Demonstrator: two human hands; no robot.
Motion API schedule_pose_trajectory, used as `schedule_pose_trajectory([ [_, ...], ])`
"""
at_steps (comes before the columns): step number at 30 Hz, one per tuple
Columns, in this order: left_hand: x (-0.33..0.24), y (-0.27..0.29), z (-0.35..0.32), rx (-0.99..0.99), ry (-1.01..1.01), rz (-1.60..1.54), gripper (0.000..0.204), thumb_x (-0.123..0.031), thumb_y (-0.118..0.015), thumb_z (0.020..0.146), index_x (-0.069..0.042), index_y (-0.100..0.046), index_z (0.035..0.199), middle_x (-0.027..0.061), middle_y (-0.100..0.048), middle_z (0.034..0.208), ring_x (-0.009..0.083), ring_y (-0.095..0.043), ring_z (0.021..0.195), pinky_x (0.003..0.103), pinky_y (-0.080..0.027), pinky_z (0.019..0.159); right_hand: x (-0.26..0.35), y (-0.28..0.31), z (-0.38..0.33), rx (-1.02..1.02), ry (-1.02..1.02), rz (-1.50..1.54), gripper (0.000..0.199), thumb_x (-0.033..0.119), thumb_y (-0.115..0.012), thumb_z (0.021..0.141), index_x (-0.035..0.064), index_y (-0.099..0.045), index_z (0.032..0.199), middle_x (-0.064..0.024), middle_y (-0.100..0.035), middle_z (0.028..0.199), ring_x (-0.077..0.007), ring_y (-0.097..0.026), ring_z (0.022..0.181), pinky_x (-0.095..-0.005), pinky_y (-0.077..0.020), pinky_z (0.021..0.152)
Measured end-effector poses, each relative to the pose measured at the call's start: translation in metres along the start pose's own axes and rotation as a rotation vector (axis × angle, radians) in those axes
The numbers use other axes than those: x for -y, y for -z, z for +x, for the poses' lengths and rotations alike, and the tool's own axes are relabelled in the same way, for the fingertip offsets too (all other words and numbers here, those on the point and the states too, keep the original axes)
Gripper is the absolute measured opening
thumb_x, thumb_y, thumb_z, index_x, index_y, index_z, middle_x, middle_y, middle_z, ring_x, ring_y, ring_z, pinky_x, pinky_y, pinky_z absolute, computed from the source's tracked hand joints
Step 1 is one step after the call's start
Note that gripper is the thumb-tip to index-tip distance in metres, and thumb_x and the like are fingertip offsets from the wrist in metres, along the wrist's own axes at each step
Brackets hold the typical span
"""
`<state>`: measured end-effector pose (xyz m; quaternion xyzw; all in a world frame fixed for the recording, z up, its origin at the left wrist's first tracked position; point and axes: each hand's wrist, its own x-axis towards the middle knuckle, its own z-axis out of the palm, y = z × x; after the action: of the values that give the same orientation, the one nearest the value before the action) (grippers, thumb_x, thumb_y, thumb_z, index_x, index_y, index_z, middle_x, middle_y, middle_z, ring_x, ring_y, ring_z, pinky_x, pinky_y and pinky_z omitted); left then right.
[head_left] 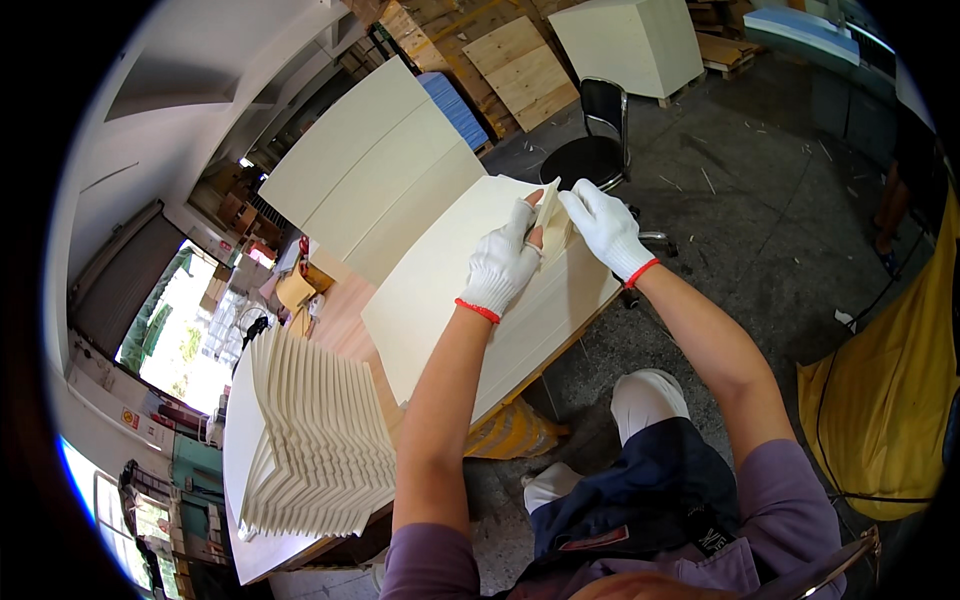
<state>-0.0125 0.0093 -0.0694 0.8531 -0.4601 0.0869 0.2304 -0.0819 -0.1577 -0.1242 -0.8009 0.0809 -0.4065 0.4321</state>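
Note:
A stack of off-white cardboard sheets (425, 300) lies on the table in front of me, its thick side facing me. My left hand (503, 262), in a white knit glove with a red cuff and bare fingertips, grips a narrow raised cardboard edge (547, 207) at the far right of the stack. From the other side, my right hand (606, 230), gloved the same way, has its fingers bent together against that edge. Its fingertips are partly hidden. Whether one sheet or several are raised there, I cannot make out.
Fanned, creased cardboard pieces (315, 440) are piled at the left on a white tabletop (240, 400). Large boards (375, 160) stand beyond the stack. A black chair (590, 150) is on the far right side, a yellow cover (885, 400) on the right.

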Motion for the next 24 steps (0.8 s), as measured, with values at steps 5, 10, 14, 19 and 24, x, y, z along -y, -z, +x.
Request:
schedule_pose_trajectory([
  [5, -0.003, -0.002, 0.011, -0.003, -0.018, 0.097, 0.048, -0.028, -0.056, 0.095, -0.023, -0.046, 0.142, 0.0225, -0.069, 0.109, 0.0423, -0.066, 0.100, 0.049, -0.051, 0.087, 0.002, 0.002, 0.000, 0.015, -0.054, 0.064, 0.042, 0.042, -0.051, 0.100, 0.0044, -0.050, 0.082, -0.0177, -0.056, 0.069, -0.0357, -0.060, 0.068, -0.0450, -0.0426, 0.062],
  [10, -0.002, 0.002, 0.018, -0.003, 0.036, 0.041, 0.040, -0.034, -0.060, 0.093, -0.019, -0.058, 0.131, 0.0209, -0.070, 0.108, 0.0399, -0.067, 0.099, 0.045, -0.052, 0.087, 0.007, 0.003, 0.007, 0.072, -0.191, 0.221, 0.042, 0.039, -0.050, 0.099, 0.0023, -0.051, 0.078, -0.0166, -0.056, 0.068, -0.0307, -0.061, 0.065, -0.0410, -0.0441, 0.063],
  [14, 0.003, 0.000, 0.012, 0.008, 0.057, -0.122, 0.042, -0.036, -0.067, 0.090, -0.016, -0.061, 0.127, 0.0197, -0.070, 0.108, 0.0374, -0.067, 0.101, 0.043, -0.052, 0.087, 0.007, 0.004, 0.008, 0.061, -0.179, 0.143, 0.042, 0.039, -0.048, 0.098, 0.0016, -0.053, 0.080, -0.0171, -0.057, 0.070, -0.0314, -0.062, 0.069, -0.0414, -0.0445, 0.066],
  [19, -0.009, 0.004, 0.002, 0.071, 0.049, -0.095, 0.049, -0.036, -0.073, 0.084, -0.015, -0.061, 0.127, 0.0182, -0.070, 0.110, 0.0345, -0.067, 0.103, 0.041, -0.051, 0.088, 0.000, 0.001, 0.009, 0.052, -0.171, 0.116, 0.043, 0.041, -0.048, 0.098, 0.0013, -0.055, 0.082, -0.0188, -0.057, 0.074, -0.0360, -0.060, 0.075, -0.0433, -0.0438, 0.068],
  [24, -0.012, 0.008, 0.001, 0.097, 0.097, -0.083, 0.048, -0.035, -0.073, 0.085, -0.015, -0.061, 0.127, 0.0174, -0.070, 0.111, 0.0338, -0.067, 0.104, 0.040, -0.051, 0.089, -0.001, -0.001, 0.008, 0.052, -0.187, 0.118, 0.043, 0.042, -0.048, 0.098, 0.0016, -0.055, 0.084, -0.0193, -0.057, 0.077, -0.0374, -0.058, 0.076, -0.0439, -0.0434, 0.069],
])
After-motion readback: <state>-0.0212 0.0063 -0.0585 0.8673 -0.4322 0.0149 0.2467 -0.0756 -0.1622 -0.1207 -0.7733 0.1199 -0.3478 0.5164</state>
